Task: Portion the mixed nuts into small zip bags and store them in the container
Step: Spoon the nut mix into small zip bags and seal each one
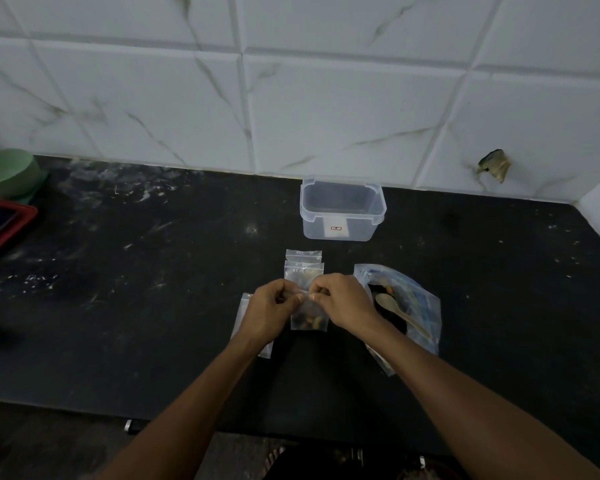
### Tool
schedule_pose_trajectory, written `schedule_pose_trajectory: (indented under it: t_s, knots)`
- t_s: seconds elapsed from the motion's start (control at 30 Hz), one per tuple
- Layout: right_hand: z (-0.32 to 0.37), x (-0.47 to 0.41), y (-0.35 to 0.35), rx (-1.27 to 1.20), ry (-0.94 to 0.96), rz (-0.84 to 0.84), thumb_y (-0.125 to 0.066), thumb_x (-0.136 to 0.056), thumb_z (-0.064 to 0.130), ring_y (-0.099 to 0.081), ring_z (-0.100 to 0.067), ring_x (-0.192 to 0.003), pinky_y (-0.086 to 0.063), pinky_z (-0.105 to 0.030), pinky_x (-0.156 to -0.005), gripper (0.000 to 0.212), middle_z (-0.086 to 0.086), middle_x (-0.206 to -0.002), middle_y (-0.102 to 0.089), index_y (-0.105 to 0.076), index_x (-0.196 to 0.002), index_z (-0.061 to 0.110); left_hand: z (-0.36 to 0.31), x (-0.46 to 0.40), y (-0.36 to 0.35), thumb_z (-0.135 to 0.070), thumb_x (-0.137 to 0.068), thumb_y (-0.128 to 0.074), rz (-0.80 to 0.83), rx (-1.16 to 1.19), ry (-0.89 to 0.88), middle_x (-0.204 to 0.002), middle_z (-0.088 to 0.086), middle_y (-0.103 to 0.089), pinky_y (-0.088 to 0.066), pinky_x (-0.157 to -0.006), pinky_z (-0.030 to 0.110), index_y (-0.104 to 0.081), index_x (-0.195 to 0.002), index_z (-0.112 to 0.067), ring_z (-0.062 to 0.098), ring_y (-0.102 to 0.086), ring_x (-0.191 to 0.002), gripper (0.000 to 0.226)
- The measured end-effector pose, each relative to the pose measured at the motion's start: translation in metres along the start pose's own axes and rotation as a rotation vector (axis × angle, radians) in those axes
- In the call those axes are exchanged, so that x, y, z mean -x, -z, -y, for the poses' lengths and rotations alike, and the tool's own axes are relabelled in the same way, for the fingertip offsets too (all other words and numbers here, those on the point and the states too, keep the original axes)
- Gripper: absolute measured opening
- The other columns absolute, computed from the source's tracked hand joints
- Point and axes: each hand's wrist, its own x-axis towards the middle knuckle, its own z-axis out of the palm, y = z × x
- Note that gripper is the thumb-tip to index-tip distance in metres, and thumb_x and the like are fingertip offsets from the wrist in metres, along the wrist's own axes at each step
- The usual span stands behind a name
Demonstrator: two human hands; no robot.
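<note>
Low in the frame, two bare forearms reach up to the centre, and there the left hand (270, 308) and right hand (343, 301) meet, fingertips together, both pinching the top edge of a small zip bag (309, 318) with nuts sitting in its bottom. Under the left wrist lies a flat clear bag (245, 308) on the black counter (153, 306). Right of centre, just beside the right hand, the big nut bag (420, 299) lies open with a pale spoon (392, 306) in it (the nuts show only as a dark patch). Just above the hands, more small bags (303, 263) are stacked, overlapping. Higher still, the clear container (342, 216) stands lidless near the tiled wall (326, 98). Far at the left edge: a green bowl (7, 173) and a red-rimmed lid (11, 225).
</note>
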Motion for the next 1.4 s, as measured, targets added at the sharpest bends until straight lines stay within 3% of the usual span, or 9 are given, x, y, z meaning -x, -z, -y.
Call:
schedule_pose_trajectory:
  t_s: [0.1,0.33,0.57,0.63,0.77,0.87,0.97,1.13,1.4]
  knots:
    - [-0.001,-0.006,-0.007,-0.052,-0.037,0.002,-0.062,-0.091,0.019,-0.063,-0.013,-0.08,-0.055,-0.036,-0.074,0.009,0.001,-0.083,-0.068,-0.069,-0.086,0.018,0.002,-0.005,0.002,-0.008,-0.095,-0.06,0.025,-0.056,-0.005,-0.078,-0.002,-0.066,-0.049,-0.061,0.011,-0.066,-0.087,-0.014,-0.005,-0.062,-0.066,0.011]
    - [-0.005,-0.014,-0.015,0.007,-0.1,-0.032,-0.058,-0.093,0.015,-0.063,-0.017,-0.078,-0.053,-0.033,-0.069,0.014,-0.002,-0.081,-0.067,-0.069,-0.084,0.015,0.002,-0.02,0.001,-0.013,-0.093,-0.063,-0.028,-0.262,-0.022,-0.074,-0.009,-0.064,-0.043,-0.058,0.007,-0.068,-0.085,-0.014,0.001,-0.058,-0.067,0.01]
    - [-0.004,-0.024,-0.018,0.031,-0.139,-0.029,-0.058,-0.092,0.014,-0.062,-0.018,-0.078,-0.05,-0.031,-0.065,0.016,-0.005,-0.082,-0.066,-0.067,-0.078,0.014,0.007,-0.03,0.0,-0.017,-0.093,-0.064,-0.061,-0.329,0.042,-0.088,-0.006,-0.067,-0.053,-0.071,0.022,-0.065,-0.097,-0.019,0.008,-0.065,-0.082,0.005]
    - [-0.003,-0.026,-0.018,0.038,-0.141,-0.037,-0.058,-0.092,0.012,-0.063,-0.017,-0.078,-0.051,-0.031,-0.066,0.016,-0.004,-0.082,-0.066,-0.064,-0.078,0.015,0.008,-0.029,-0.001,-0.021,-0.09,-0.067,-0.083,-0.378,0.074,-0.092,-0.003,-0.065,-0.057,-0.075,0.031,-0.059,-0.106,-0.02,0.01,-0.064,-0.083,0.017]
    - [-0.002,-0.029,-0.022,0.087,-0.146,-0.056,-0.054,-0.092,0.009,-0.063,-0.018,-0.082,-0.053,-0.032,-0.07,0.015,-0.003,-0.087,-0.067,-0.066,-0.086,0.014,0.008,-0.015,-0.007,-0.03,-0.086,-0.071,-0.149,-0.593,0.053,-0.099,-0.005,-0.057,-0.055,-0.075,0.035,-0.052,-0.101,-0.023,0.012,-0.058,-0.083,0.025]
    - [0.0,-0.031,-0.024,0.102,-0.167,-0.06,-0.053,-0.092,0.009,-0.064,-0.019,-0.085,-0.055,-0.034,-0.073,0.013,-0.005,-0.091,-0.066,-0.063,-0.087,0.015,0.014,0.001,-0.016,-0.038,-0.089,-0.065,-0.058,-0.802,-0.136,-0.103,-0.003,-0.058,-0.053,-0.08,0.035,-0.06,-0.096,-0.022,0.012,-0.057,-0.086,0.018]
    - [0.001,-0.034,-0.025,0.089,-0.191,-0.058,-0.052,-0.093,0.009,-0.064,-0.021,-0.091,-0.054,-0.033,-0.076,0.013,-0.006,-0.099,-0.066,-0.062,-0.091,0.016,0.022,0.013,-0.023,-0.041,-0.091,-0.061,0.033,-0.908,-0.232,-0.112,-0.003,-0.056,-0.044,-0.091,0.033,-0.058,-0.109,-0.025,0.013,-0.054,-0.1,0.024]
    - [-0.001,-0.032,-0.025,0.011,-0.175,-0.101,-0.054,-0.09,0.002,-0.06,-0.022,-0.105,-0.052,-0.033,-0.088,0.027,-0.008,-0.117,-0.062,-0.064,-0.112,0.014,0.028,0.014,-0.026,-0.037,-0.095,-0.053,0.003,-0.973,-0.285,-0.115,-0.003,-0.057,-0.039,-0.09,0.031,-0.056,-0.115,-0.027,0.014,-0.054,-0.104,0.022]
    - [0.002,-0.016,-0.019,0.034,-0.13,-0.152,-0.053,-0.092,0.004,-0.052,-0.023,-0.119,-0.048,-0.032,-0.096,0.042,-0.006,-0.136,-0.045,-0.048,-0.132,0.017,0.028,0.009,-0.027,-0.036,-0.097,-0.049,-0.011,-0.984,-0.299,-0.114,-0.003,-0.058,-0.038,-0.09,0.03,-0.056,-0.115,-0.027,0.013,-0.055,-0.105,0.021]
